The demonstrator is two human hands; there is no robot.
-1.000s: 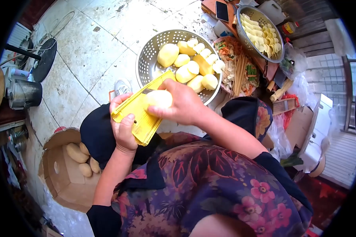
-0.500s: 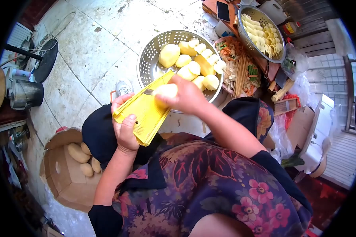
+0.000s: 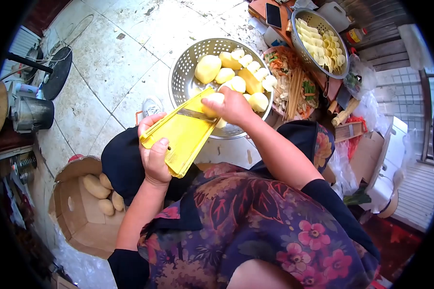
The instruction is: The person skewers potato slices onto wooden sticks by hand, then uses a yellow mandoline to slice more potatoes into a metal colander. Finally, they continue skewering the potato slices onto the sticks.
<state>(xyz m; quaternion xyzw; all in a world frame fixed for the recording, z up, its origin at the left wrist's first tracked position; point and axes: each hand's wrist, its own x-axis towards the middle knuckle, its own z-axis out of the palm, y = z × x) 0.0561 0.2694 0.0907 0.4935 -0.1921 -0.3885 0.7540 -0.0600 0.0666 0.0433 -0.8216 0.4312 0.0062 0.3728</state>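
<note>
One peeled potato [image 3: 216,98], I see, is gripped in the right hand [image 3: 235,107] against the yellow slicer [image 3: 184,135] the left hand [image 3: 155,158] clasps

I see bright yellow on the slicer [image 3: 178,144], a silvery grey blade [image 3: 196,114] across it, and pale yellow on the potato [image 3: 217,97]. Farther off, my camera picks up a silver colander [image 3: 180,77] dotted with holes, and 1 black phone [image 3: 273,16] far right. Near left, the cardboard box [image 3: 84,233] is tan; nearest, pink flowers [image 3: 313,234] pattern a dark purple garment [image 3: 222,236].
</note>
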